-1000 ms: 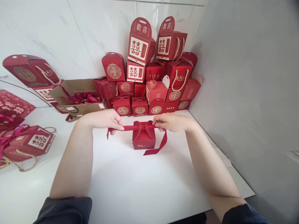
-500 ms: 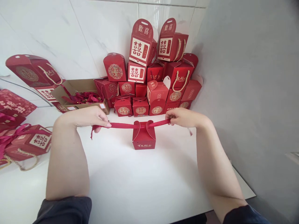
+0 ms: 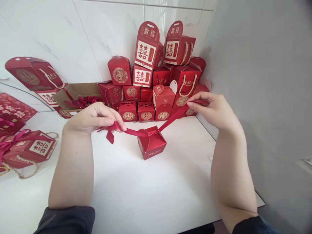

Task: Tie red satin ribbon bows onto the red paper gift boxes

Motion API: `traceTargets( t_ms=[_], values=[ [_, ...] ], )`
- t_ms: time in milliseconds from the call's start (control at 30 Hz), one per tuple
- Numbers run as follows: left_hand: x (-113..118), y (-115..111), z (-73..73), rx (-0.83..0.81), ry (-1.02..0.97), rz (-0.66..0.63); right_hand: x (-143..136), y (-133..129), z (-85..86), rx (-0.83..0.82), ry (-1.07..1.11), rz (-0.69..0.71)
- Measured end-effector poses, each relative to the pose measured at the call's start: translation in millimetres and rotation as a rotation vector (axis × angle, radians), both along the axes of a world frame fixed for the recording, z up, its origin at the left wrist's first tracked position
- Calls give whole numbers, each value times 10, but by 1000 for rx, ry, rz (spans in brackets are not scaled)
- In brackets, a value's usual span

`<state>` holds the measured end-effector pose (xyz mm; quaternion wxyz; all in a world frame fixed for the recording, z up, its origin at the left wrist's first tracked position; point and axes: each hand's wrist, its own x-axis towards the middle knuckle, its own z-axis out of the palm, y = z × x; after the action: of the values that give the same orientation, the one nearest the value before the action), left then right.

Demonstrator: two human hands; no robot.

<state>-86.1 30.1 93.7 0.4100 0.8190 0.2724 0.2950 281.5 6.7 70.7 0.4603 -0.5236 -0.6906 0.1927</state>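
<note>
A small red gift box (image 3: 153, 144) with gold lettering sits tilted and turned on the white table. A red ribbon (image 3: 170, 122) runs through the slots of its top flaps and stretches out to both sides. To the left of the box, my left hand (image 3: 103, 118) pinches one end of the ribbon, and a short tail hangs below the fingers. My right hand (image 3: 207, 105), higher and to the right of the box, grips the other end between thumb and fingers. Neither hand touches the box.
Stacked red boxes (image 3: 146, 112) stand along the tiled wall behind. An open cardboard box (image 3: 80, 87) holds more ribbons at the back left. At the left lie a ribboned box (image 3: 30, 151) and a patterned red bag (image 3: 18, 105). A grey wall (image 3: 268, 97) rises on the right.
My right hand has moved up and right, drawing the ribbon diagonally. My left hand has shifted slightly right and up. The small box has turned and tilted.
</note>
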Motion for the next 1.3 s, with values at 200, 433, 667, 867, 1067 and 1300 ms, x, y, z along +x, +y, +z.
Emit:
traceTargets(
  t_ms=[200,433,667,867,1067,1300],
  values=[
    [333,-57,-68,-176,-132,-47,-187,29,-41,171,299,110],
    [634,-222,-164,-217,-604,117,-319,-64,30,223,351,48],
    [813,-332,-71,-98,-658,361,-431,-139,56,341,444,-22],
    [924,-332,-158,-285,-599,342,-532,-162,38,161,333,67],
    [1082,-343,-299,-323,-481,328,-707,-186,9,3,292,241],
    [1154,-310,-409,-218,-426,401,-768,-163,-35,-104,302,375]
  ],
)
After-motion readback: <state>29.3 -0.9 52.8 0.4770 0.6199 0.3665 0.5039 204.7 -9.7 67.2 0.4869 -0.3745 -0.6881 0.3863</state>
